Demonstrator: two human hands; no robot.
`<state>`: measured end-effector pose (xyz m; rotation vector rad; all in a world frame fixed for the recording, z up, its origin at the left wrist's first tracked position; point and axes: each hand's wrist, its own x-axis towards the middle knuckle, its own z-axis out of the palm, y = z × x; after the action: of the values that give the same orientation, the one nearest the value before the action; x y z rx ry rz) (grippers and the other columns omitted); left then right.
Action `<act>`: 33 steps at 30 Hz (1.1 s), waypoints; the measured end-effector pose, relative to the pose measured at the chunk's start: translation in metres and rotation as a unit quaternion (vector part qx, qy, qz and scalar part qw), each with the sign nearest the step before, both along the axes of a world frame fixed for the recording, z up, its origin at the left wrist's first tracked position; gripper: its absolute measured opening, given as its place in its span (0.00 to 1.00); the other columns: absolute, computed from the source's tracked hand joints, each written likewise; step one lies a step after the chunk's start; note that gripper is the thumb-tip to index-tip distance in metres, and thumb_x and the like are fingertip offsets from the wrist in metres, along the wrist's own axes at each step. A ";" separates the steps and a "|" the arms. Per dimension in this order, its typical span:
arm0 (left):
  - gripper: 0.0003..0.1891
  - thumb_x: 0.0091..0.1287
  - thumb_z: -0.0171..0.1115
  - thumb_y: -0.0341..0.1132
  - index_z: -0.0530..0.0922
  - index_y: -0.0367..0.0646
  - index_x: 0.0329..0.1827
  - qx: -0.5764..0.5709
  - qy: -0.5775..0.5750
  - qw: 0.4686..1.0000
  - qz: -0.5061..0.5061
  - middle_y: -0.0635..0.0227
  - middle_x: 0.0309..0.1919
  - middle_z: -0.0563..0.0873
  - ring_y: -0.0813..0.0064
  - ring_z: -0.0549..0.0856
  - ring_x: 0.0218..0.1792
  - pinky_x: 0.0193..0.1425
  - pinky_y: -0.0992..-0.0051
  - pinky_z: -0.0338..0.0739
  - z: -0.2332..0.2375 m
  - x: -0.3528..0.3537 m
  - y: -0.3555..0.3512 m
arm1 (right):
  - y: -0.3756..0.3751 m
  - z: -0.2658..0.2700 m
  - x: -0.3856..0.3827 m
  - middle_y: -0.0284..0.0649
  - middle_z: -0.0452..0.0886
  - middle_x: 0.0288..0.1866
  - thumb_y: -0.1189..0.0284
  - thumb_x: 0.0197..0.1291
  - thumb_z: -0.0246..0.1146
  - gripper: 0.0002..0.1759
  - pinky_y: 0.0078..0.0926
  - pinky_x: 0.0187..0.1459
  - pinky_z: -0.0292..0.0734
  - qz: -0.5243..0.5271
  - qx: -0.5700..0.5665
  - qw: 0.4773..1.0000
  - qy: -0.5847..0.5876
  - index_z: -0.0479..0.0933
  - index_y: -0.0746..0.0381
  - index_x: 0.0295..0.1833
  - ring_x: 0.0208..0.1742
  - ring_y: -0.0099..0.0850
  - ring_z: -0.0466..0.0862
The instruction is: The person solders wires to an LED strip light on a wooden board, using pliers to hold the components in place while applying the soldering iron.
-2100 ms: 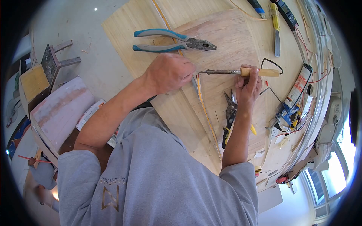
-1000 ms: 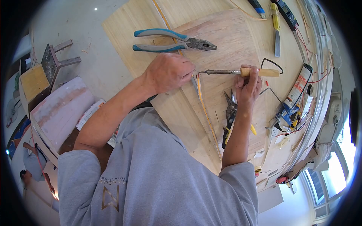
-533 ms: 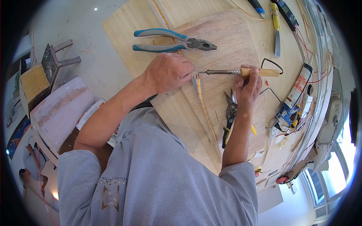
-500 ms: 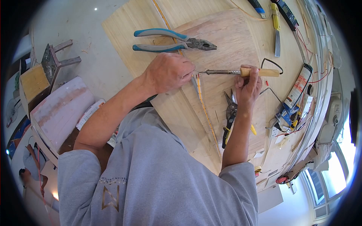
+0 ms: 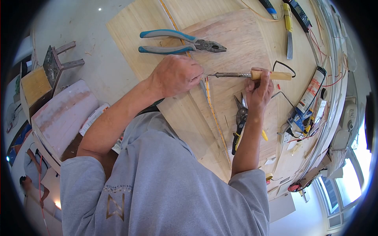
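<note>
A soldering iron with a wooden handle lies across my right hand, its fingers wrapped round the handle. Its tip points left and ends close to the fingers of my left hand. Those fingers are pinched together; what sits between them is hidden. Just below the tip begins an orange-and-white LED strip, running down the wooden board. Another stretch of LED strip comes from the top towards my left hand. Pliers with blue-grey handles lie above my left hand. Snips lie left of my right forearm.
A yellow-handled scraper, a black power unit and a sealant tube lie on the right of the wooden sheet. Loose wires run along that side. At left are a small stool and, lower down, another person.
My hands and the soldering iron stay almost where they were. At the lower left, the other person has shifted slightly.
</note>
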<state>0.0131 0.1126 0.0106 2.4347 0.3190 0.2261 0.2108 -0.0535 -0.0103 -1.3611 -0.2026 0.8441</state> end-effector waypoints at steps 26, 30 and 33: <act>0.04 0.52 0.65 0.30 0.78 0.42 0.28 0.000 0.007 1.000 0.005 0.65 0.22 0.79 0.63 0.82 0.27 0.33 0.67 0.77 0.000 0.001 -0.001 | 0.000 0.001 0.000 0.33 0.69 0.19 0.57 0.71 0.53 0.20 0.19 0.20 0.63 -0.001 -0.005 1.000 0.011 0.75 0.66 0.41 0.17 0.21 0.68; 0.03 0.52 0.65 0.30 0.78 0.42 0.27 0.000 0.006 1.000 0.003 0.65 0.22 0.79 0.63 0.81 0.27 0.33 0.67 0.76 0.000 0.001 -0.001 | 0.000 0.001 0.000 0.33 0.69 0.19 0.57 0.71 0.54 0.20 0.18 0.19 0.62 -0.003 -0.004 1.000 0.011 0.75 0.65 0.41 0.16 0.21 0.68; 0.03 0.52 0.65 0.30 0.78 0.42 0.27 0.002 0.008 1.000 0.004 0.65 0.22 0.79 0.63 0.81 0.27 0.33 0.67 0.76 0.000 0.001 -0.001 | 0.000 0.000 0.000 0.33 0.69 0.19 0.57 0.71 0.54 0.20 0.18 0.19 0.62 -0.003 -0.002 1.000 0.012 0.75 0.65 0.41 0.17 0.21 0.68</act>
<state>0.0139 0.1120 0.0108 2.4407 0.3349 0.2113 0.2111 -0.0535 -0.0099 -1.3535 -0.1771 0.8557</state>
